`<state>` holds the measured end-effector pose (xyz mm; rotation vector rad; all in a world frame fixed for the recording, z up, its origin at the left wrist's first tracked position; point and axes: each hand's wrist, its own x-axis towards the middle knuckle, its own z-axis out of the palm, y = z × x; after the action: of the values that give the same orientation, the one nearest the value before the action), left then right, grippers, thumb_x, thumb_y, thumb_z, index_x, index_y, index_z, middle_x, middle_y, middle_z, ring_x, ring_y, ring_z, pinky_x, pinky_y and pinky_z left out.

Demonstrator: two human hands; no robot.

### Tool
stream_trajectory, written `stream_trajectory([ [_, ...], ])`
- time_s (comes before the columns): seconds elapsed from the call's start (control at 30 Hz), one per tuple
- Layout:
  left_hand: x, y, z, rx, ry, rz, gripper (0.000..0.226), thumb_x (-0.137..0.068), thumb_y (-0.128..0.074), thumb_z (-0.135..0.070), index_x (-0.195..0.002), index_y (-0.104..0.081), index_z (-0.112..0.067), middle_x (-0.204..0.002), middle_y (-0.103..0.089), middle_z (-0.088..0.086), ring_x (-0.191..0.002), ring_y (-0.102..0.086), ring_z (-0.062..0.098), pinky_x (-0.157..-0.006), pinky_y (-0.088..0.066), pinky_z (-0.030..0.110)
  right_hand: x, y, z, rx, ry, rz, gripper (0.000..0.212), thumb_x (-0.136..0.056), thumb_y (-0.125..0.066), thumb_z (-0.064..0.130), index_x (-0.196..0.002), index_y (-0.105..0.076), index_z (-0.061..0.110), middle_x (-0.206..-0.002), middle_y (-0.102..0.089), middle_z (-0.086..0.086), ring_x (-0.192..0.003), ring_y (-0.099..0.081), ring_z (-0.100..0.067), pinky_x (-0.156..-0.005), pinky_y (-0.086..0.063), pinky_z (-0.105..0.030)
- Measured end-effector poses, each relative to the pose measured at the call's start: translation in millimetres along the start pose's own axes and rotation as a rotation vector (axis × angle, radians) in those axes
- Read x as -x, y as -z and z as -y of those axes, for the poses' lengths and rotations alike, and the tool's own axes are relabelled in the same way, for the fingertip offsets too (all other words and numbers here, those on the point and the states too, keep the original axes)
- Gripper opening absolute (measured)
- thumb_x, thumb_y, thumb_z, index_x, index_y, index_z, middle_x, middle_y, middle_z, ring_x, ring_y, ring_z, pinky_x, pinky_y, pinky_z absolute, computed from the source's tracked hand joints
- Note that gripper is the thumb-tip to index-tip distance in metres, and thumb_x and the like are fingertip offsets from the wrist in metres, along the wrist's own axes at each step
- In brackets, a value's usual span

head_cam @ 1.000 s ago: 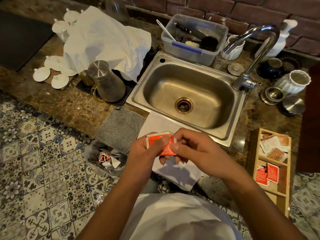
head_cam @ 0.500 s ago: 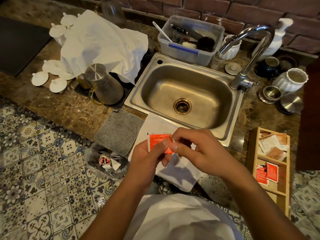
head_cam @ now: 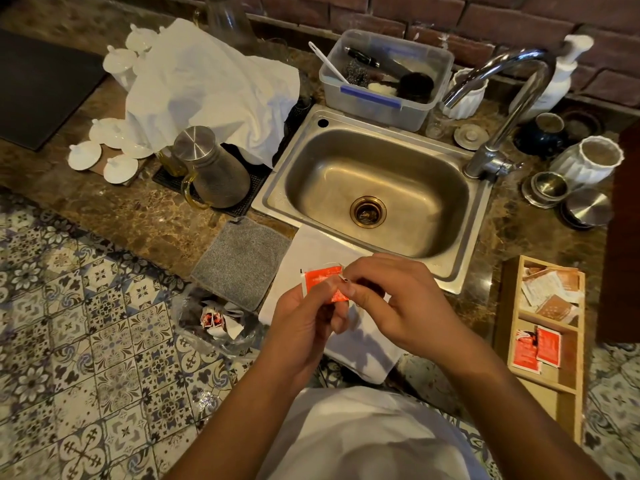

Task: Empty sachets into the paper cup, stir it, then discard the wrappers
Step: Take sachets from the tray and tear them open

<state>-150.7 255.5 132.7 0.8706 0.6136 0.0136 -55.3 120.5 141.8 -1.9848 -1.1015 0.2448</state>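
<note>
Brown stone counter (head_cam: 131,216) runs under both hands, with a brick wall far behind and patterned floor tiles (head_cam: 86,341) down to the left of them. Close together in front of the body, the left hand (head_cam: 304,327) and the right hand (head_cam: 398,306) both pinch one small red sachet (head_cam: 322,282). It sits between the fingertips, over a white cloth (head_cam: 360,341). I think the sachet is very light, thin and bendy, and a bit slippery, so it is best held tight by its top edge with a finger and thumb on each side, ready for tearing. The paper cup cannot be seen; the hands may hide it. Just past the hands is a shiny metal sink (head_cam: 374,188) with a tap (head_cam: 502,109) at its right. To the right of the right hand is a wooden tray (head_cam: 502,341) with more red sachets (head_cam: 536,348) in it. To the left of the left hand, lower down, a clear plastic bag (head_cam: 214,320) holds what look like used wrappers. A gray mat (head_cam: 242,258) lies just above that bag.
</note>
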Motion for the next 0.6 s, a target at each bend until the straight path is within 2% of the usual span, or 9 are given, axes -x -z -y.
stream_trajectory([
  [0.1,0,-4,-1,0.098,0.05,-0.016,0.011,-0.084,-0.064,-0.017,-0.086,-0.067,-0.007,-0.055,-0.054,0.006,-0.042,-0.046,0.01,-0.046,-0.043,0.022,1,-3,0,0.073,0.05,-0.059,0.009,-0.097,-0.064,0.019,-0.1,-0.072,0.015,-0.089,-0.071,0.003,-0.078,-0.061,-0.016,-0.068,-0.051,-0.037],
  [0.17,-1,-7,-2,0.179,0.09,-0.01,0.013,-0.084,-0.062,-0.017,-0.076,-0.07,-0.011,-0.053,-0.053,0.004,-0.04,-0.046,0.008,-0.045,-0.043,0.021,3,-8,3,0.129,0.085,-0.128,0.008,-0.094,-0.066,0.014,-0.101,-0.071,0.014,-0.088,-0.07,0.001,-0.078,-0.059,-0.016,-0.069,-0.049,-0.03],
  [0.27,-2,-9,-3,0.197,0.122,0.012,0.018,-0.088,-0.062,-0.02,-0.073,-0.069,-0.014,-0.052,-0.051,0.001,-0.04,-0.044,0.007,-0.048,-0.04,0.022,5,-12,4,0.058,0.021,-0.18,0.006,-0.096,-0.066,0.017,-0.1,-0.071,0.016,-0.087,-0.068,0.006,-0.076,-0.053,-0.004,-0.071,-0.045,-0.02],
  [0.33,-3,-8,-3,0.131,0.093,-0.007,0.016,-0.086,-0.064,-0.02,-0.073,-0.07,-0.013,-0.054,-0.051,0.003,-0.042,-0.045,0.008,-0.047,-0.042,0.022,6,-9,3,-0.126,-0.103,-0.143,0.008,-0.097,-0.067,0.024,-0.094,-0.07,0.018,-0.08,-0.066,0.011,-0.071,-0.056,-0.005,-0.066,-0.047,-0.023],
  [0.43,-2,-6,-4,0.059,0.055,-0.022,0.016,-0.083,-0.066,-0.022,-0.07,-0.071,-0.014,-0.054,-0.05,0.005,-0.043,-0.045,0.009,-0.047,-0.044,0.022,6,-2,0,-0.395,-0.26,-0.032,0.012,-0.094,-0.068,0.03,-0.092,-0.068,0.019,-0.077,-0.068,0.003,-0.07,-0.063,-0.016,-0.066,-0.052,-0.036],
  [0.53,-1,-5,-4,-0.005,0.026,-0.014,0.019,-0.084,-0.066,-0.024,-0.071,-0.068,-0.011,-0.053,-0.049,0.007,-0.048,-0.044,0.016,-0.05,-0.043,0.024,8,0,-3,-0.521,-0.289,0.082,0.009,-0.095,-0.068,0.023,-0.093,-0.067,0.014,-0.076,-0.071,-0.007,-0.072,-0.068,-0.03,-0.069,-0.055,-0.047],
  [0.6,-1,-4,-4,-0.042,0.015,0.005,0.025,-0.087,-0.063,-0.026,-0.069,-0.067,-0.009,-0.052,-0.051,0.007,-0.05,-0.045,0.019,-0.052,-0.041,0.025,8,1,-5,-0.607,-0.306,0.114,0.01,-0.096,-0.067,0.021,-0.095,-0.067,0.011,-0.075,-0.072,-0.012,-0.071,-0.068,-0.035,-0.066,-0.056,-0.044],
])
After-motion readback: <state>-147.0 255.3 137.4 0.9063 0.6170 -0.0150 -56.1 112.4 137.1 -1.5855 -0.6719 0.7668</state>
